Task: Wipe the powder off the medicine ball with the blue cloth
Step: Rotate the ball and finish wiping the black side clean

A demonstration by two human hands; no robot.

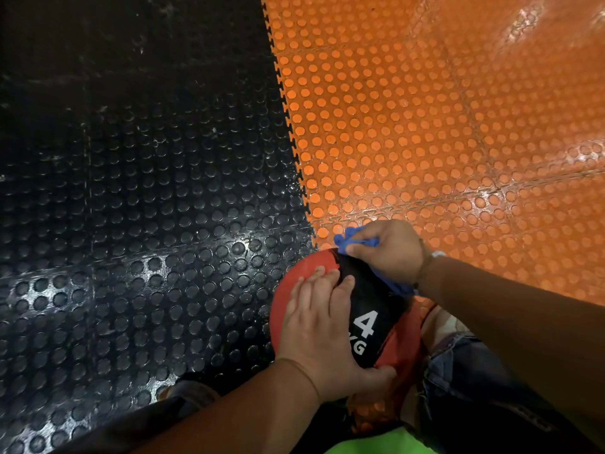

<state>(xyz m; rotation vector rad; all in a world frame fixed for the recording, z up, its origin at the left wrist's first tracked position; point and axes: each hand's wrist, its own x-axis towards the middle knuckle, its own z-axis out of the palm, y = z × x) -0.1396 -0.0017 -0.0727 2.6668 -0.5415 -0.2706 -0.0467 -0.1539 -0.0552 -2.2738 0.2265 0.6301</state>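
Red-black medicine ball (376, 309) "4 KG" | left hand (322, 326) flat, steadying | right hand (389, 252) gripping blue cloth (343, 242)

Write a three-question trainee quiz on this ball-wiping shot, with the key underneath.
1. True or false: the blue cloth is bunched in the right hand.
2. What number is printed on the medicine ball? A) 2 B) 4 C) 6
3. Fill in: the left hand lies ____ on the ball, steadying it.

Key:
1. True.
2. B.
3. Flat. Its fingers are spread over the red panel and its thumb hooks around the near side, above the black floor mat and orange floor mat.
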